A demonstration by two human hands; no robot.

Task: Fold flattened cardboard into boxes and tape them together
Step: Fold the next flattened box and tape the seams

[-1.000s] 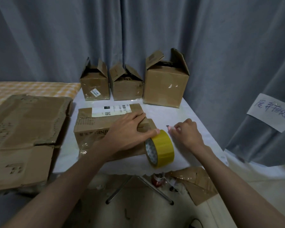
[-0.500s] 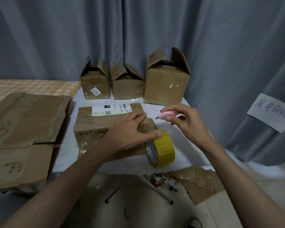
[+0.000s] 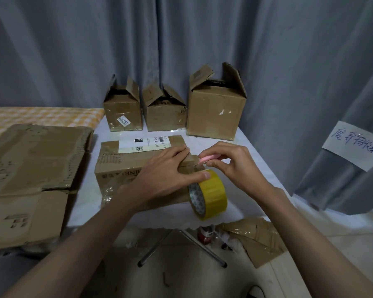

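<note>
The left hand [image 3: 166, 168] hides the box's [image 3: 121, 166] right end, fingers spread flat on its top, thumb on the yellow tape roll [image 3: 211, 193] standing at frame centre. The right hand [image 3: 230, 166] pinches a small pink cutter [image 3: 207, 159], its blade indistinct, just above the roll on the worktop [image 3: 252, 168].

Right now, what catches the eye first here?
The yellow tape roll stands on edge at the table's front, beside the box the left hand presses down. The right hand pinches a pink cutter at the box's corner. Three open boxes line the curtain behind.
</note>
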